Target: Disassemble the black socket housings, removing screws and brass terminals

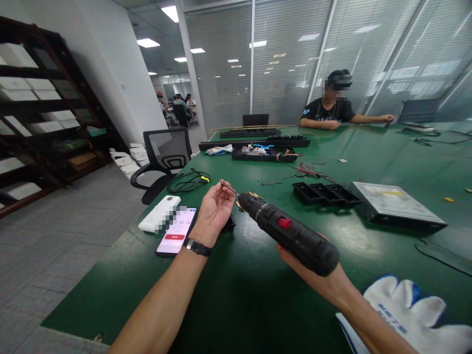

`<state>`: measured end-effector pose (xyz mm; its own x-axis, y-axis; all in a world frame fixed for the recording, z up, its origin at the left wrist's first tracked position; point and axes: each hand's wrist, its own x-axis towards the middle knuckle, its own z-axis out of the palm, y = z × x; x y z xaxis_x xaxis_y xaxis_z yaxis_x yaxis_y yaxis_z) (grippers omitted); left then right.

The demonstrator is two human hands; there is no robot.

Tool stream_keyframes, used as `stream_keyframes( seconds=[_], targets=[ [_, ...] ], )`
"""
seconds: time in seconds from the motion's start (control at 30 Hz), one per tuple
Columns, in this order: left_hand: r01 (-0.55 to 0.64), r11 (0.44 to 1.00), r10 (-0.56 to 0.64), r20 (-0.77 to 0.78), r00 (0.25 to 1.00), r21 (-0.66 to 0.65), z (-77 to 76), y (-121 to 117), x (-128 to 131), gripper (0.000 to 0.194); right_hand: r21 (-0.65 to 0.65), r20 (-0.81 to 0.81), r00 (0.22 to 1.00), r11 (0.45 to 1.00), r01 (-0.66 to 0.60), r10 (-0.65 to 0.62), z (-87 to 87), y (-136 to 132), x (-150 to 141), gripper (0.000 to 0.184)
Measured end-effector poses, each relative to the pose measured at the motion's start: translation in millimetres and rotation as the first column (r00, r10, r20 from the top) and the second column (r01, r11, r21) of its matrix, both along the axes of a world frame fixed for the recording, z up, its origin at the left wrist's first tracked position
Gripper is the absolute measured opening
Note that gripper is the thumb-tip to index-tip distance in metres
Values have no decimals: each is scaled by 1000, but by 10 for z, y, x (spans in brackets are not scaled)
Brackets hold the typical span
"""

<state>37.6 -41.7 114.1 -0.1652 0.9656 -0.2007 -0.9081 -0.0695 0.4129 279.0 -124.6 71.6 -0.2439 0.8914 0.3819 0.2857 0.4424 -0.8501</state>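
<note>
- One power drill [289, 233], black with a single red switch [284, 223], and two bare hands were on it!
- The right hand [299, 269] was wrapped round its handle beneath the body; the drill lay directly above that hand, nose angled towards the left hand [218, 205].
- And the left? Fingers drawn in, pinching one small coppery piece [222, 183] at the far end of the thin bit.
- Brass-coloured pieces [254, 195] peeked out behind the drill's nose, too hidden to count.
- Three black trays [307, 193] stood in a row, just beside one silver-topped box [400, 199].
- One phone [176, 231], near the left wrist, showed digits like "38" and "20" and a red button; one white device [157, 215] sat beside it.
- One white glove [405, 309] at the lower right bore blue lettering I couldn't read.
- Across the green table [121, 295] sat one co-worker [324, 114].
</note>
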Motion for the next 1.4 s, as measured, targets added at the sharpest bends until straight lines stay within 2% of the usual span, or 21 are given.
stream_keyframes(
  seconds=[0.07,0.13,0.23,0.37,0.5,0.63,0.87,0.97,1.0,1.03,1.07,1.13,1.2,1.23,1.3,1.33,1.4],
  targets=[
    [28,998,-32,69,997,57,-7,-8,15,12,-80,-23,999,996,30,-31,14,-2,-22,12],
    [32,996,-40,95,995,84,-4,-9,37,13,-218,-55,998,976,23,-36,23,-2,-34,17],
    [13,995,-20,68,997,100,10,-2,78,15,-402,-182,983,910,-97,24,22,-1,-37,26],
    [-37,990,39,-11,999,135,3,7,112,15,-515,-409,912,820,-250,22,49,-20,-62,29],
    [-42,984,54,-67,996,175,-42,7,99,14,-523,-583,813,770,-367,-8,100,-53,-117,13],
    [-24,981,46,-113,993,191,-65,14,74,12,-521,-676,736,734,-436,-42,97,-59,-150,28],
    [25,981,15,-201,979,194,4,-31,-20,9,-506,-690,722,740,-443,-40,53,-65,-156,33],
    [41,986,23,-375,927,162,-53,-101,-163,21,-502,-686,727,746,-437,-37,59,-60,-142,32],
    [26,988,54,-491,870,154,-96,-127,-227,30,-501,-682,730,750,-431,-36,63,-53,-136,32],
    [4,988,93,-629,772,152,-147,-153,-298,42,-500,-678,734,754,-426,-35,68,-46,-130,32],
    [-11,988,124,-762,636,152,-202,-180,-372,59,-500,-673,739,757,-421,-34,72,-37,-123,32],
    [63,991,92,-946,312,117,-305,-229,-514,93,-505,-664,747,756,-417,-32,80,-23,-109,34],
    [169,985,41,-999,6,42,-382,-269,-623,113,-512,-650,760,751,-417,-22,87,-14,-98,35],
    [204,979,23,-993,-112,0,-410,-284,-660,119,-515,-640,768,749,-417,-13,92,-14,-95,36],
    [240,969,6,-966,-260,-58,-451,-298,-699,126,-518,-619,785,749,-414,7,103,-19,-91,38],
    [250,965,3,-956,-292,-74,-470,-297,-705,128,-520,-607,795,748,-412,16,110,-25,-91,39],
    [261,962,3,-954,-299,-79,-511,-287,-706,129,-530,-587,809,742,-411,29,123,-36,-90,40]
  ],
)
